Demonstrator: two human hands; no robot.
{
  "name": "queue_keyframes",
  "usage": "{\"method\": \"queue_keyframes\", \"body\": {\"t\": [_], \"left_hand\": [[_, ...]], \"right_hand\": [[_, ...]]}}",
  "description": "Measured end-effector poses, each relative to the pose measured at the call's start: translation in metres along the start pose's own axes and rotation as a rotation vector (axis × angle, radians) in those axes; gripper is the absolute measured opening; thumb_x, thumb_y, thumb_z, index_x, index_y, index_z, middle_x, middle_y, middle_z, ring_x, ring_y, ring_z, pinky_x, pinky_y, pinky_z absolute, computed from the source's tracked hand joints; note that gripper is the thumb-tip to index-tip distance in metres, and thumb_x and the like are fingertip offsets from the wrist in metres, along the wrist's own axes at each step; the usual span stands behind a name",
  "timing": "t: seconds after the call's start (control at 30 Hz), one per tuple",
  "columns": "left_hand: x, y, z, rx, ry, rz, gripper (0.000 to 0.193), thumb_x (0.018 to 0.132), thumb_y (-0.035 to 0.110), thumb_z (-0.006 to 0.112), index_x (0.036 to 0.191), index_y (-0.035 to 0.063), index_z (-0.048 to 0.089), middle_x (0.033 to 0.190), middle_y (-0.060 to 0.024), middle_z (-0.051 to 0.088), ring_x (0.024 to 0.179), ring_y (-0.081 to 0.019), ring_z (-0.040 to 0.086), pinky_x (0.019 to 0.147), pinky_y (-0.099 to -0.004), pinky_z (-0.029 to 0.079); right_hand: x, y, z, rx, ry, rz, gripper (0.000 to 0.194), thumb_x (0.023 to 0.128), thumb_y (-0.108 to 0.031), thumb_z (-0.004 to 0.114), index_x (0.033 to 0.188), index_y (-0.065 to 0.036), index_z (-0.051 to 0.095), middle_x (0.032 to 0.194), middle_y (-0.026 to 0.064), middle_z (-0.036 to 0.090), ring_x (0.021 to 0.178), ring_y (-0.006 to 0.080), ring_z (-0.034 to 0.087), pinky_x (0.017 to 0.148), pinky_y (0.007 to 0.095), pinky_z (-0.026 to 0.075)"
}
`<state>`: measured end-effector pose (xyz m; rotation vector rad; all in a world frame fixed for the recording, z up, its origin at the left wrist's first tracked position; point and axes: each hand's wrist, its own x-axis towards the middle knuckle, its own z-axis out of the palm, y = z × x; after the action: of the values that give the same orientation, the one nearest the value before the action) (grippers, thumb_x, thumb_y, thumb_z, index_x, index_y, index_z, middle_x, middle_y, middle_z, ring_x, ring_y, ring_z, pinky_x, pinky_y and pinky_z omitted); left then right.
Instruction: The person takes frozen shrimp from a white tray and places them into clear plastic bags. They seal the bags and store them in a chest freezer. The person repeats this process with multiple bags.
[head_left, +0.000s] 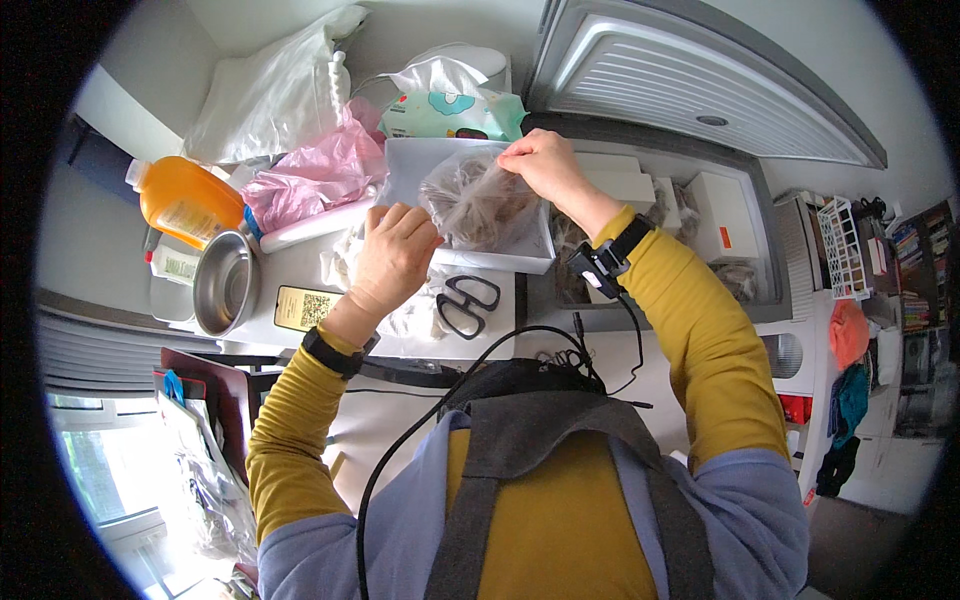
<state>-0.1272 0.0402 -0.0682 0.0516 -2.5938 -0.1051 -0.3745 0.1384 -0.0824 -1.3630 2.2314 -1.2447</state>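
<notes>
A clear plastic bag (480, 206) with brownish contents lies in a shallow white box (517, 260). My right hand (546, 166) pinches the upper right part of the bag between thumb and fingers. Left of the bag, my left hand (399, 251) hovers by the box's near left side with its fingers curled. What those fingers may hold is hidden from me. Black-handled scissors (469, 304) lie below the box, their blades hardly visible. Crumpled white material (409, 319) is spread beside them, partly under my left hand.
An open chest freezer (660, 319) holding white boxes (721, 217) is at right, its lid (697, 97) raised. Around the left sit a steel bowl (225, 281), a phone (304, 307), an orange bottle (187, 199) and pink plastic bags (315, 180). Wet wipes (450, 112) stand behind the box. A black cable (420, 420) crosses before me.
</notes>
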Motion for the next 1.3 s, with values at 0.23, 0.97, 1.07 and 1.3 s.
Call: {"method": "queue_keyframes", "body": {"t": [0.23, 0.97, 1.07, 1.3], "left_hand": [[0.022, -0.01, -0.002, -0.968, -0.038, -0.49, 0.014, 0.094, 0.016, 0.063, 0.098, 0.0023, 0.06, 0.1, -0.0054, 0.062, 0.081, -0.0132, 0.058, 0.073, -0.0273, 0.047], [0.052, -0.009, 0.019, -0.616, -0.064, -0.429, 0.023, 0.089, 0.014, 0.068, 0.094, -0.0007, 0.052, 0.077, -0.0108, 0.062, 0.067, -0.0149, 0.061, 0.063, -0.0289, 0.05], [0.054, -0.013, 0.015, -0.748, -0.154, -0.486, 0.022, 0.093, 0.018, 0.065, 0.092, 0.0014, 0.051, 0.076, -0.0072, 0.061, 0.065, -0.0112, 0.058, 0.059, -0.0272, 0.048], [0.061, -0.036, 0.008, -1.286, -0.371, -0.648, 0.016, 0.094, 0.019, 0.063, 0.089, 0.0062, 0.054, 0.081, -0.0014, 0.062, 0.067, -0.007, 0.052, 0.059, -0.0208, 0.042]], "right_hand": [[-0.008, -0.038, -0.023, 0.036, -0.064, -0.219, 0.016, 0.084, -0.019, 0.072, 0.093, -0.006, 0.076, 0.089, 0.0062, 0.066, 0.079, 0.0158, 0.064, 0.072, 0.0267, 0.05], [-0.005, -0.054, -0.004, 0.074, -0.342, -0.13, 0.019, 0.086, -0.019, 0.069, 0.09, 0.0, 0.067, 0.076, 0.0079, 0.069, 0.07, 0.0129, 0.062, 0.068, 0.0301, 0.049], [-0.005, -0.048, -0.002, 0.144, -0.355, -0.124, 0.016, 0.087, -0.016, 0.067, 0.092, -0.001, 0.068, 0.079, 0.0068, 0.069, 0.073, 0.0123, 0.061, 0.071, 0.0295, 0.049], [-0.027, -0.046, 0.001, 0.242, -0.182, -0.166, 0.01, 0.086, -0.011, 0.066, 0.09, -0.002, 0.067, 0.086, 0.0047, 0.066, 0.079, 0.0119, 0.061, 0.071, 0.0263, 0.049]]}}
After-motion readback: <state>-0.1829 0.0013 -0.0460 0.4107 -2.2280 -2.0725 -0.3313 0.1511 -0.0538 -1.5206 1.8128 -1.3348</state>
